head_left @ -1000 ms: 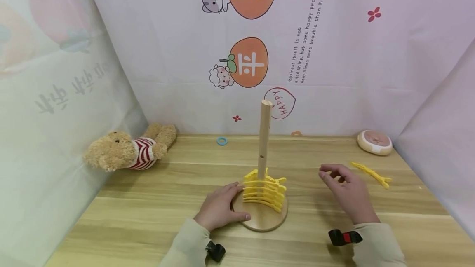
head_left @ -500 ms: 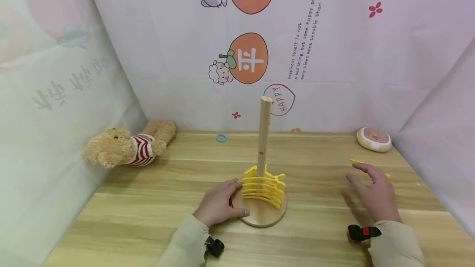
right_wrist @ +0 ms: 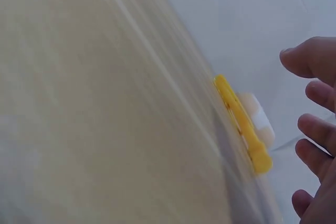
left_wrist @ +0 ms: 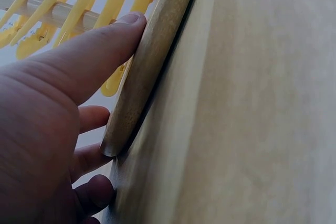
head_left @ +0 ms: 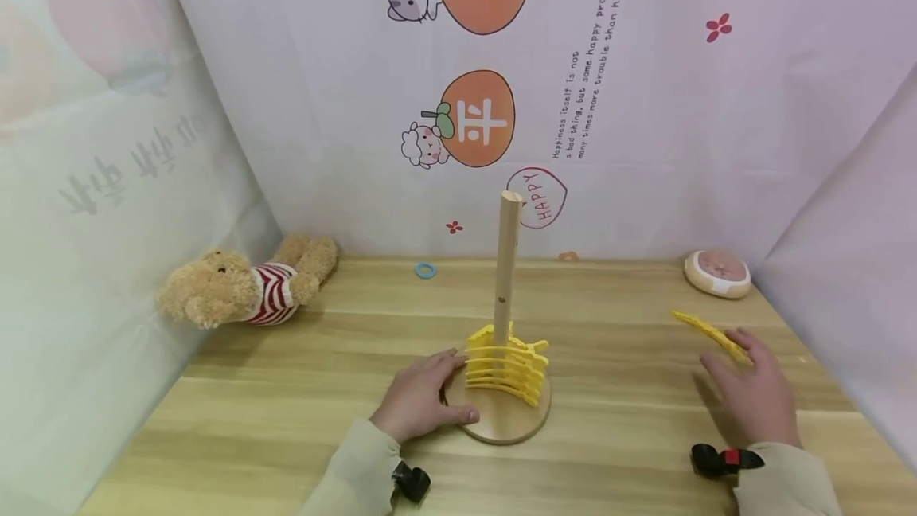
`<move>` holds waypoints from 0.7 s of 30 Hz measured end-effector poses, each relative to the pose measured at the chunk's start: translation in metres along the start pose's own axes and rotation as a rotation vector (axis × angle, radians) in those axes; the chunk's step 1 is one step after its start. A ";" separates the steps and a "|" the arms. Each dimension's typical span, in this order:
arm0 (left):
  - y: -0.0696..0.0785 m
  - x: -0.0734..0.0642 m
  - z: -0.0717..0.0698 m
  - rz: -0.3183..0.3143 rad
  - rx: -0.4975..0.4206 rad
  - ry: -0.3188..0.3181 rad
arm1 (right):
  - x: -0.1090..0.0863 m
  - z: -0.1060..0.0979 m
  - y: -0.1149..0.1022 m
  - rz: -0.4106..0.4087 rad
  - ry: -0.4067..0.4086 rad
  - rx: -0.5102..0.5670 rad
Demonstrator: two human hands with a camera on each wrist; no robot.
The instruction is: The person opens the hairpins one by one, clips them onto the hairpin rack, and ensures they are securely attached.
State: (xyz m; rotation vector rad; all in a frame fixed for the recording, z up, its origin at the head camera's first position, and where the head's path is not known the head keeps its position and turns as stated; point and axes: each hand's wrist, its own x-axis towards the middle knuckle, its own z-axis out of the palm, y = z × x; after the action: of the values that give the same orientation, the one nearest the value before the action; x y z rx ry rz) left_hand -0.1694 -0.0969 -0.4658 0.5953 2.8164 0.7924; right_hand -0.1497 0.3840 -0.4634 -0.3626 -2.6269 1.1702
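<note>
A wooden stand (head_left: 506, 261) with an upright pole and a round base (head_left: 501, 424) is near the middle of the table. Thin, curved yellow plastic pieces (head_left: 505, 373) are stacked around the foot of the pole. My left hand (head_left: 423, 396) grips the left edge of the base; the left wrist view shows the thumb on its top face and fingertips at the rim. At the right lies a loose yellow plastic piece (head_left: 705, 333), long and narrow. My right hand (head_left: 759, 388) hovers right beside its near end, fingers apart and relaxed, holding nothing.
A teddy bear (head_left: 265, 285) in a striped top lies at the back left. A small blue ring (head_left: 426, 271) sits near the table's back edge. At the back right corner is a round cream-and-pink object (head_left: 718, 273). Printed white cloth (head_left: 322, 102) walls the table in.
My right hand has moved rightward and toward me, from left of the loose yellow piece, passing over it, to its near end. My left hand and the stand stay put.
</note>
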 end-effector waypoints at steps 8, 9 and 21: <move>0.000 -0.003 0.004 0.002 -0.013 0.000 | -0.003 -0.010 0.015 0.147 0.015 -0.010; 0.000 -0.003 0.004 0.001 -0.012 0.000 | -0.003 -0.010 0.015 0.152 0.014 -0.005; -0.002 -0.001 -0.001 0.007 -0.008 0.003 | 0.004 -0.004 0.019 0.105 0.039 -0.113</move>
State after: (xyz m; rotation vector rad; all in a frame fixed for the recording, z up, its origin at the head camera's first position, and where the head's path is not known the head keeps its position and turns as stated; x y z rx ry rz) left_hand -0.1696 -0.0989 -0.4661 0.6035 2.8138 0.8054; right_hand -0.1500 0.4001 -0.4743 -0.5454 -2.6755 1.0370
